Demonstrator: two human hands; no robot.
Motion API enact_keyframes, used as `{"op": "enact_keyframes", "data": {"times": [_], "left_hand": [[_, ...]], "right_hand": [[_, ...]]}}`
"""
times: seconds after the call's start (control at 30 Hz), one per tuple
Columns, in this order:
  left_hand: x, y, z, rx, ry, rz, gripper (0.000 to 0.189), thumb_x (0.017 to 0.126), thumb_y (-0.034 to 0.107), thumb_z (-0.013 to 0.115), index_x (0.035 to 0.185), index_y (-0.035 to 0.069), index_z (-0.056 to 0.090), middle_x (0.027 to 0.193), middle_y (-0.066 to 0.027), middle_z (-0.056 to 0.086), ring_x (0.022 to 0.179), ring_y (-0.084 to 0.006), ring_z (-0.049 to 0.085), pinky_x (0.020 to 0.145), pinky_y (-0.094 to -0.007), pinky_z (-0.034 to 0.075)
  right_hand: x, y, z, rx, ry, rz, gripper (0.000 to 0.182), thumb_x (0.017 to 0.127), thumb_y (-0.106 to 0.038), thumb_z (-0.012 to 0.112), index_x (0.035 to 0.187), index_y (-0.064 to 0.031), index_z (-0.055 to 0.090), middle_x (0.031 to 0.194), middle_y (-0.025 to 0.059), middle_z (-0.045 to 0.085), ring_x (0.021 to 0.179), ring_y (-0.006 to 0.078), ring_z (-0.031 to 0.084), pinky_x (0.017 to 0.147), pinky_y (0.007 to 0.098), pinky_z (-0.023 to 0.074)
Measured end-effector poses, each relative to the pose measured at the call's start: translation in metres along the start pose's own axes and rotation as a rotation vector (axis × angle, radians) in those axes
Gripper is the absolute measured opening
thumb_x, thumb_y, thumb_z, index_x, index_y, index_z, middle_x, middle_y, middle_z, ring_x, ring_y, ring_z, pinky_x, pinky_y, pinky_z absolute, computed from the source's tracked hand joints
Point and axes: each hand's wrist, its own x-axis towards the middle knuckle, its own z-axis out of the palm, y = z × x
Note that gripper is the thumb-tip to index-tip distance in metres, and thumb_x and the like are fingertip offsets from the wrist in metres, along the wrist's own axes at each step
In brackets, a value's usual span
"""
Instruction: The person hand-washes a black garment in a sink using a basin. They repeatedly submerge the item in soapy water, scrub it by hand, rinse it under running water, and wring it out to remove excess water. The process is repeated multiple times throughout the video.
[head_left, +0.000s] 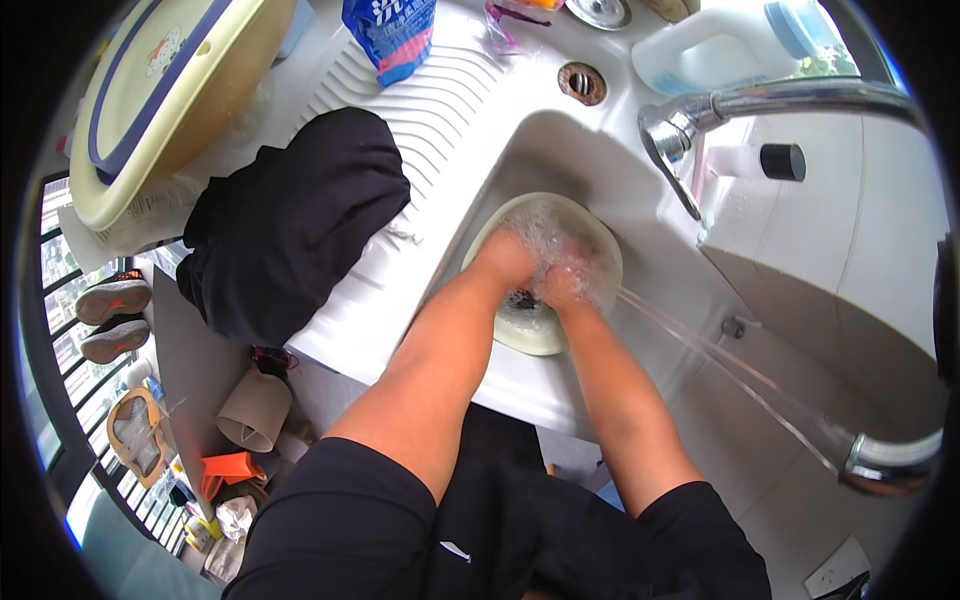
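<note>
Both my hands are down in a pale plastic basin (541, 343) inside a white laundry sink (645, 300). Foam and splashing water cover the fingers of my left hand (508, 257) and my right hand (568, 283), so whether they hold anything is hidden. The two hands are close together. A small dark thing (523, 300) shows in the water beneath them. From the faucet spout (862, 461) at the lower right, a stream of water (720, 356) runs into the basin. A bundle of black cloth (292, 225) lies on the ribbed washboard (431, 131) to the left.
A large cream basin with a dark blue ring (169, 97) leans at the upper left. Beyond the washboard lies a blue bag (394, 37). A translucent white jug (720, 49) stands behind the faucet handle (667, 146). Shoes (114, 298) hang by the window bars at the left.
</note>
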Motion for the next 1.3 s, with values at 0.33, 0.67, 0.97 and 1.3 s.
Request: {"op": "enact_keyframes", "data": {"times": [0.33,0.67,0.97,1.3], "left_hand": [[0.007,0.001,0.054,0.202,0.189,-0.053,0.12,0.079,0.049,0.092,0.173,0.022,0.024,0.181,-0.0048,0.019,0.167,-0.0292,0.014,0.134,-0.0498,0.017],[-0.005,0.013,0.029,0.296,0.024,-0.037,0.124,0.078,0.062,0.088,0.174,0.022,0.02,0.183,-0.0079,0.013,0.169,-0.0306,0.006,0.135,-0.0506,0.006],[-0.009,0.017,0.018,0.305,-0.05,-0.05,0.122,0.077,0.065,0.087,0.173,0.024,0.026,0.183,-0.0096,0.005,0.169,-0.0312,0.004,0.135,-0.0497,0.007],[-0.007,0.012,0.022,0.284,0.036,-0.022,0.126,0.073,0.067,0.089,0.173,0.021,0.027,0.183,-0.0128,0.007,0.168,-0.0339,0.004,0.135,-0.0512,0.007]], "right_hand": [[-0.042,0.015,-0.144,0.851,-0.075,0.008,0.032,0.102,-0.021,0.075,0.128,-0.0031,0.073,0.115,0.0126,0.077,0.097,0.0206,0.073,0.089,0.0362,0.0582],[-0.066,-0.057,-0.284,0.977,0.477,-0.111,0.02,0.104,-0.013,0.075,0.112,0.0055,0.075,0.099,0.0072,0.075,0.084,0.0126,0.068,0.08,0.0266,0.0554],[-0.057,-0.059,-0.29,0.929,0.474,-0.2,0.024,0.107,-0.016,0.071,0.096,0.0058,0.075,0.094,0.0069,0.074,0.081,0.0121,0.066,0.076,0.0271,0.0531],[-0.048,-0.05,-0.297,0.994,0.487,-0.266,0.028,0.108,-0.02,0.069,0.096,0.0042,0.075,0.089,0.008,0.074,0.076,0.0161,0.069,0.07,0.0293,0.0537]]}}
